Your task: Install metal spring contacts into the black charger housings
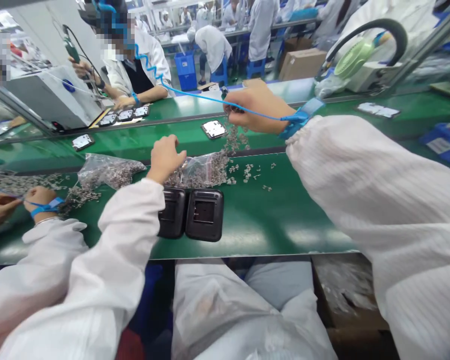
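My right hand (258, 107) is raised over the back of the green bench, its fingers closed round a clump of small metal parts. Beneath it, more small metal parts (235, 139) show in a loose column; I cannot tell whether they are falling or lying there. My left hand (165, 157) is at the left end of a clear plastic bag (200, 170) full of similar parts, thumb apart from the bent fingers. Just in front of the bag, two black square plastic housings (205, 215) lie side by side, the left one partly covered by my sleeve.
Loose parts (247, 172) are scattered right of the bag. Another filled bag (108, 170) lies leftward, near a neighbour's hands (41, 200). White-faced units (213, 129) sit on the green conveyor. A blue cord (195, 94) runs to my right wrist. A green fan (354, 57) stands behind.
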The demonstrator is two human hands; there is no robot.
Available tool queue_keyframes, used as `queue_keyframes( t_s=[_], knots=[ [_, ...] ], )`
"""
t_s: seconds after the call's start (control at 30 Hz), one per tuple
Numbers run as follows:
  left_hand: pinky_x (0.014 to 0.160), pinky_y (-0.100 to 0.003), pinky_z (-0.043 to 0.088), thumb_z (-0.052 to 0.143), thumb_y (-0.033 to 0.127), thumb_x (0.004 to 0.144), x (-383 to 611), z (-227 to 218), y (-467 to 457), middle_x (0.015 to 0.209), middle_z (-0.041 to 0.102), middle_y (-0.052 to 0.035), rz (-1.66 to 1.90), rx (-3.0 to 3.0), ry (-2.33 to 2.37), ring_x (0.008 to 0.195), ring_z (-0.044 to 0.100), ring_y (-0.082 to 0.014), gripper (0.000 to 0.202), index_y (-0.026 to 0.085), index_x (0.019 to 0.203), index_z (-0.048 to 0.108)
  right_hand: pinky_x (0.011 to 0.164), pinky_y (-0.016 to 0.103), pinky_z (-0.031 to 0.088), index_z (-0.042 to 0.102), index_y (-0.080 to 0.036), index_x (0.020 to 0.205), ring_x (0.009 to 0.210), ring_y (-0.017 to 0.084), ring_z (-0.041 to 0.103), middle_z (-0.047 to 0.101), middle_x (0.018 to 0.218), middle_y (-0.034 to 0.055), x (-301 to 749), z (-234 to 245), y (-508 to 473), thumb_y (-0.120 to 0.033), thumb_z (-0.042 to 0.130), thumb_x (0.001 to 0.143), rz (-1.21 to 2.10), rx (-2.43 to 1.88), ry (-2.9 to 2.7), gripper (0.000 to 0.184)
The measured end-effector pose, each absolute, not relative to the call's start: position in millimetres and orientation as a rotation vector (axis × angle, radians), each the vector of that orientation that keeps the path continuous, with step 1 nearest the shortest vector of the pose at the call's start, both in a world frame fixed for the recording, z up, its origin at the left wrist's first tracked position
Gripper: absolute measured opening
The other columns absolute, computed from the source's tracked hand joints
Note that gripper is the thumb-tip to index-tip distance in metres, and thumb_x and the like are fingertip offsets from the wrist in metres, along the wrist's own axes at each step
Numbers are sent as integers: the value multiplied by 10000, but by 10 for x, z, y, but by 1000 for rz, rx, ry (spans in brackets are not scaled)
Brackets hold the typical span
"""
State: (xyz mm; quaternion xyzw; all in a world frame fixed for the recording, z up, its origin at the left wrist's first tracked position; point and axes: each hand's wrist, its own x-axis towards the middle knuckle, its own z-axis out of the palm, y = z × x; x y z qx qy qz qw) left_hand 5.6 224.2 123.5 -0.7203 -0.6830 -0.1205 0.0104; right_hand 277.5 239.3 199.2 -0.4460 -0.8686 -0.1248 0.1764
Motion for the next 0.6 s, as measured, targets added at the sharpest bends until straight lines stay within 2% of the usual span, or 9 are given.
queue_keyframes(
  t_s=[0.07,0.17,0.3,0.4,0.5,0.6],
  knots=[
    [1135,-545,382,710,510,890,-63,1109,2596,1496,481,-197,-24,-2104,-2485,1415,437,-420,706,90,1405,471,851,284,419,743,-92,1092,956,161,646,758,1003,70,2854,2060,2339,-221,576,983,-379,-1251,-2438,238],
    [1143,-563,380,739,640,841,-187,840,2781,1554,421,-288,97,-2075,-2598,1441,413,-459,968,38,1497,361,864,288,432,745,-73,1113,946,185,681,760,995,74,3019,2165,2278,-185,573,949,-368,-1249,-2372,262],
    [1118,-436,436,760,586,849,-289,678,2856,1533,454,-310,119,-2092,-2624,1415,492,-403,1015,-18,1527,306,889,309,444,758,-81,1137,956,212,698,760,986,58,3281,2255,2276,-243,505,953,-444,-1292,-2294,353],
    [1043,-368,490,807,577,788,-376,687,2968,1496,518,-283,121,-2116,-2647,1365,554,-384,1025,7,1519,370,846,313,483,774,-123,1102,851,203,687,751,892,52,3442,2255,2277,-234,540,937,-550,-1301,-2274,308],
    [997,-353,511,803,562,766,-493,694,3072,1423,603,-240,79,-2135,-2637,1304,606,-369,900,53,1442,495,898,337,507,771,-132,1081,863,211,679,745,892,64,3552,2220,2238,-220,567,912,-611,-1321,-2289,279],
    [984,-363,517,798,546,741,-626,669,3137,1383,636,-221,5,-2133,-2608,1259,629,-366,830,71,1377,557,923,357,506,759,-130,1084,880,225,680,738,894,80,3626,2175,2187,-221,559,918,-610,-1426,-2304,275]
  ],
)
